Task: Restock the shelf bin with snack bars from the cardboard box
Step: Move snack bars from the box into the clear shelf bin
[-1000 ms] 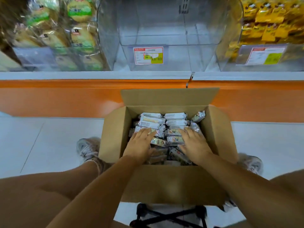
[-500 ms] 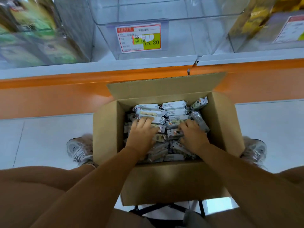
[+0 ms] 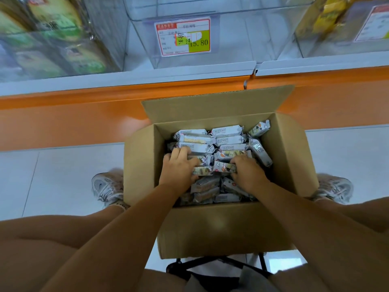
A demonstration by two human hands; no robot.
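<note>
Both hands have closed down since a second ago: fingers that lay flat on the pile now curl into it. Our left hand and right hand sit inside the cardboard box, each with its fingers hooked round a cluster of snack bars, squeezing a short row between them at the box's middle. The bars fill the box, stacked flat toward its far wall and jumbled toward its near wall.

We judge them light, firm inside slick, crinkly wrappers, so a loose bundle could squirt apart. Pressing a row from both ends looks the safest hold.

The box's far flap stands up and its side walls rise close beside both wrists, so we think the lift must go straight up first. Beyond that flap, above the orange ledge, the clear shelf bin shows no bars inside, and its price label faces us.
</note>
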